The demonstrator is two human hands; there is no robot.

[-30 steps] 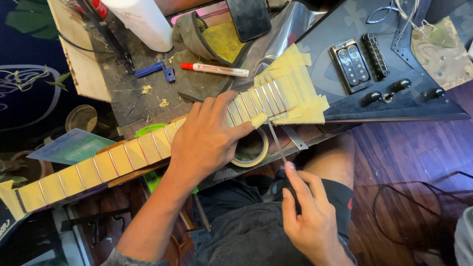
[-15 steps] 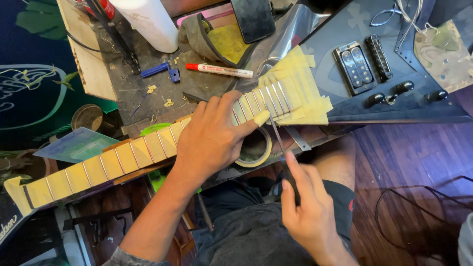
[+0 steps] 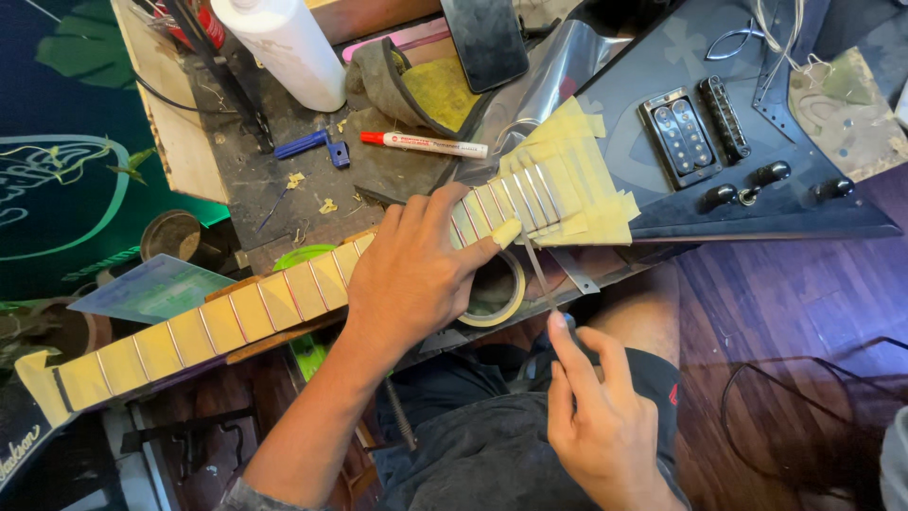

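Note:
A black electric guitar (image 3: 653, 57) lies across the workbench and my lap. Yellow masking tape covers its neck (image 3: 218, 326) between the frets. My left hand (image 3: 411, 274) rests on the neck near the body, with the thumb pressing a taped spot by the upper frets. My right hand (image 3: 596, 416) hovers over my lap and pinches the lower end of a thin pale strip (image 3: 539, 273). The strip runs up to the left thumb. A roll of masking tape (image 3: 501, 301) sits just under the neck, between both hands.
On the bench behind the neck lie a red-capped white marker (image 3: 426, 144), a blue clip (image 3: 312, 145), a white bottle (image 3: 284, 47), a dark phone (image 3: 484, 38) and a cloth. The guitar's pickups (image 3: 676, 137) and knobs are at the right, with a dark wood floor below them.
My right hand's fingers have drawn together on the strip. The left hand stays on the neck and the view has shifted slightly.

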